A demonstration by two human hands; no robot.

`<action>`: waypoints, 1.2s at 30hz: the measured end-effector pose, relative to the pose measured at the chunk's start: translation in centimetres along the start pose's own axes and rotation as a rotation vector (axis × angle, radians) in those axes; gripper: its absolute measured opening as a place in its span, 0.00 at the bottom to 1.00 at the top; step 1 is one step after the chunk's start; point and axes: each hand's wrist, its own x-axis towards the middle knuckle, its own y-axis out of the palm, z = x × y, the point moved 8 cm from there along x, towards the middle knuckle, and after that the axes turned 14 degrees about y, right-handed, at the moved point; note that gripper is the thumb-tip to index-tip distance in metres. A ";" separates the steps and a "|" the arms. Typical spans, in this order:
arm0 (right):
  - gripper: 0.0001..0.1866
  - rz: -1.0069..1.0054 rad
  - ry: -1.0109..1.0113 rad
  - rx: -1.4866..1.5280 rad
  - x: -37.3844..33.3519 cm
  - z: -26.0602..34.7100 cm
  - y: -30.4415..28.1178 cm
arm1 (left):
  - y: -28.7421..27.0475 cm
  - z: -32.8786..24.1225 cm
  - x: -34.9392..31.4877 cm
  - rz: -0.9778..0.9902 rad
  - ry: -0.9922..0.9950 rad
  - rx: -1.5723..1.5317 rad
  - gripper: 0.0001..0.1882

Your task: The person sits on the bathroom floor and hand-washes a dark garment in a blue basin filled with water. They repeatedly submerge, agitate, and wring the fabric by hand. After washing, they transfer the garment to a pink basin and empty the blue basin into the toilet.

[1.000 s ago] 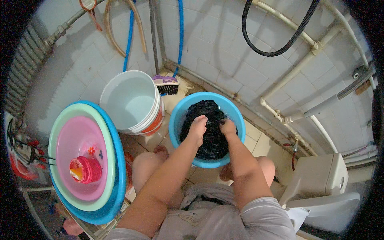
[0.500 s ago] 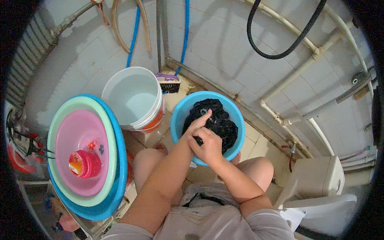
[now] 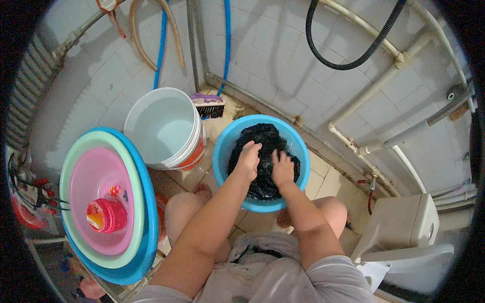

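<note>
Black cloth (image 3: 262, 134) bunched in a blue basin (image 3: 221, 156)

All the visible cloth lies inside the basin, none lifted out; the work looks unfinished, though how much is left cannot be judged. The left hand (image 3: 248, 160) curls over it (whether it grips, I cannot tell); the right hand (image 3: 283, 171), apart, has its fingers spread over the cloth. Counted: one bundle, one white bucket (image 3: 144, 121) at far left, three nested basins (image 3: 83, 202) at near left, one red jar (image 3: 115, 216) within them, one brush (image 3: 209, 105) near the bucket.
</note>
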 end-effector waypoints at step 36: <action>0.16 0.218 0.457 2.050 -3.5 0.9 -12.1 | 4.0 -2.0 -4.1 0.145 0.166 -0.009 0.23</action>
